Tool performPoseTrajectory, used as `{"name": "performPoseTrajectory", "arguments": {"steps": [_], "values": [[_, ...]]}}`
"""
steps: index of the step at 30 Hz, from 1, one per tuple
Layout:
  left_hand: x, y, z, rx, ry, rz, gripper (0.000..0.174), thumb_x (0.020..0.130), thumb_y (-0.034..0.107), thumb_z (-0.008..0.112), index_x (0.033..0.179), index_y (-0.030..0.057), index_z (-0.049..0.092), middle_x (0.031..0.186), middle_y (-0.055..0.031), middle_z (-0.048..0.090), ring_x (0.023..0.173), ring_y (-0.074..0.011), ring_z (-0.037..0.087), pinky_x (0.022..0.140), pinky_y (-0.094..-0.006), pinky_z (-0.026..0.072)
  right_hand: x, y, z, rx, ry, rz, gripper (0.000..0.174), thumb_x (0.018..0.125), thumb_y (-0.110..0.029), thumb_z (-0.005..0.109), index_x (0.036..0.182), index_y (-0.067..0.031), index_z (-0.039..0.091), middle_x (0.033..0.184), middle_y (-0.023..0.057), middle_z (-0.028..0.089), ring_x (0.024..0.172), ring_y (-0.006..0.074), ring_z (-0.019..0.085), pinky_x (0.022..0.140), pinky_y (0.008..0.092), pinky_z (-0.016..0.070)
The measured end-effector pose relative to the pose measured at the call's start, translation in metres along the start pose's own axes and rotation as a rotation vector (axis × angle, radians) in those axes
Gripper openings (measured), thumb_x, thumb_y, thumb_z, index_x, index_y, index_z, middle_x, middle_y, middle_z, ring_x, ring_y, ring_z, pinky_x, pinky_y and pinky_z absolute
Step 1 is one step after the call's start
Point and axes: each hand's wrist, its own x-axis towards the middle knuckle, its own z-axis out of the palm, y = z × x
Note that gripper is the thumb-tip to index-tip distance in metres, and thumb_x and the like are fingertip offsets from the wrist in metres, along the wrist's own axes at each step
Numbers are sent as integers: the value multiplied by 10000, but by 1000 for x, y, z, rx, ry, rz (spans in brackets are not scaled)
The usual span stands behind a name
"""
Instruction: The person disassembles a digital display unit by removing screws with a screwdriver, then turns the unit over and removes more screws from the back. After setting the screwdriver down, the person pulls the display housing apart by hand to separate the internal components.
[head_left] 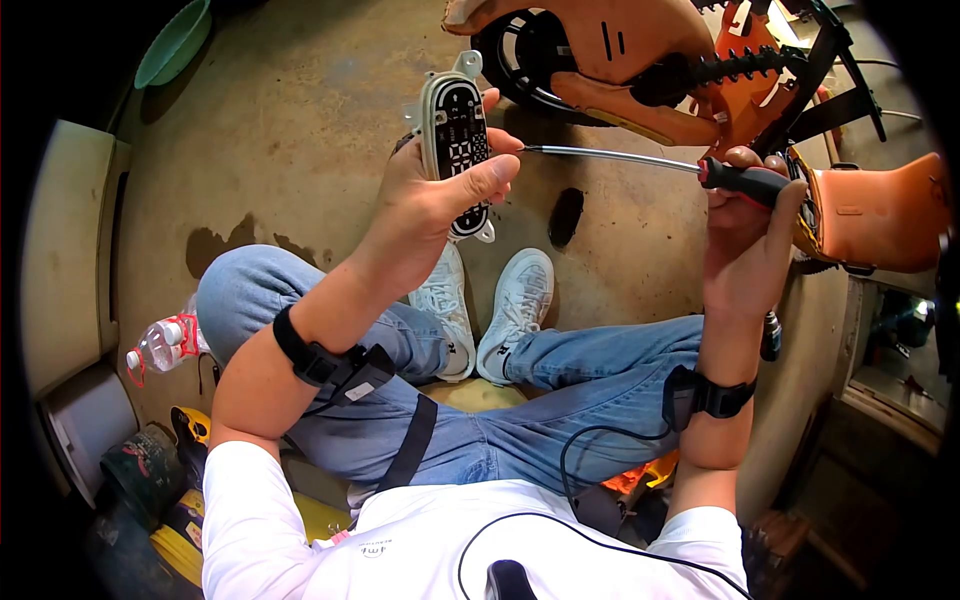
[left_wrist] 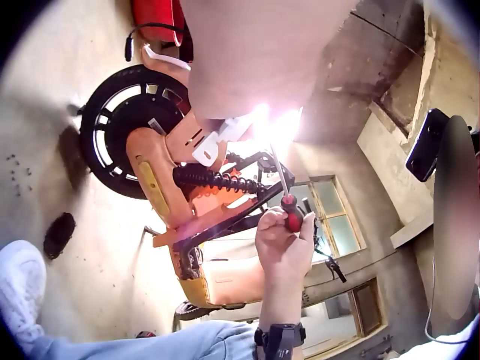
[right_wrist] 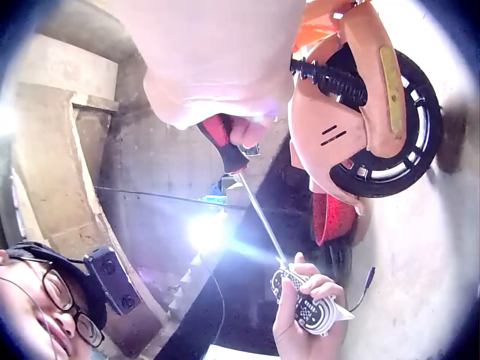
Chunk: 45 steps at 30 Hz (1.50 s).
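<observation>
My left hand (head_left: 425, 195) grips a dashboard display (head_left: 458, 130) with a pale housing, mounting tabs and a black face printed with digits and icons. The thumb lies across its front edge, and other fingers reach round behind it. In my right hand (head_left: 740, 245) is a screwdriver (head_left: 620, 157), held by its black-and-red handle, its long shaft pointing left. The tip comes right up to the left fingertips beside the display. The right wrist view also has the screwdriver shaft (right_wrist: 259, 214) running to the edge of the display (right_wrist: 307, 309).
A tan-orange two-wheeled vehicle (head_left: 640, 40) with a black wheel and a coil spring stands ahead and right. On the floor lie a dark oval piece (head_left: 566, 217), a green basin (head_left: 172, 45) and a plastic bottle (head_left: 165, 343). A pale cabinet (head_left: 65, 260) stands left.
</observation>
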Motion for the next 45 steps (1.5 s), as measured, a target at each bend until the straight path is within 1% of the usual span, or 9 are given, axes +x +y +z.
{"name": "performPoseTrajectory", "arguments": {"steps": [15,21,26,30,31,34,35,39,45], "values": [[4,3,1,-1,-12,20,640,924,113,691,1455,-41,369,1028,-17,611,816,-103,569,756,-252,476,1,5,4,-31,-53,4,348,1050,-399,465,1183,-82,518,1089,187,658,838,192,612,837,327,478],[2,0,-4,3,-6,17,636,928,109,686,1456,-43,366,1035,-22,609,820,-105,572,759,-252,480,-3,1,5,-65,-73,-21,286,1043,-292,510,1201,-53,496,1108,204,650,863,212,649,839,332,523],[5,1,-5,37,15,-10,651,936,157,694,1456,-51,362,1026,-50,618,825,-109,580,757,-253,488,-2,-1,6,-190,-95,-92,271,1034,-244,532,1213,-45,488,1103,218,644,869,213,658,839,328,538],[7,0,-5,-46,43,-36,721,945,292,692,1482,-17,322,1112,-106,657,838,-120,593,760,-259,495,1,-8,-1,-111,-8,-104,311,1042,-301,512,1220,-47,488,1100,196,648,888,207,650,829,318,530],[6,0,-6,-56,14,-26,722,954,348,666,1485,6,317,1146,-135,661,866,-139,627,772,-277,530,1,-9,-1,-107,47,-87,325,1042,-329,510,1221,-58,499,1097,179,650,893,200,642,825,311,525],[4,3,-5,-121,-36,-85,710,954,382,649,1473,13,335,1152,-156,660,920,-171,665,792,-309,565,0,-11,-4,-8,72,-21,317,1037,-338,520,1200,-67,528,1097,163,650,901,194,631,823,308,522],[4,1,-5,-78,-61,-78,681,982,400,604,1468,5,336,1180,-190,645,965,-202,684,822,-338,582,0,-11,-6,-7,74,-18,317,1037,-338,520,1200,-67,528,1097,163,650,901,194,631,823,308,522],[-1,7,2,-159,-117,-137,622,971,315,522,1461,-26,345,1216,-229,618,1000,-234,675,888,-367,564,0,-10,-12,119,59,59,312,1033,-348,529,1171,-70,565,1137,156,621,912,191,615,839,304,512],[-3,5,10,-135,-161,-130,554,986,278,515,1433,-27,393,1191,-206,629,1001,-252,677,892,-371,565,-2,-15,-18,185,-82,82,334,1022,-338,550,1164,-37,574,1222,195,559,958,202,599,911,324,499]]}}
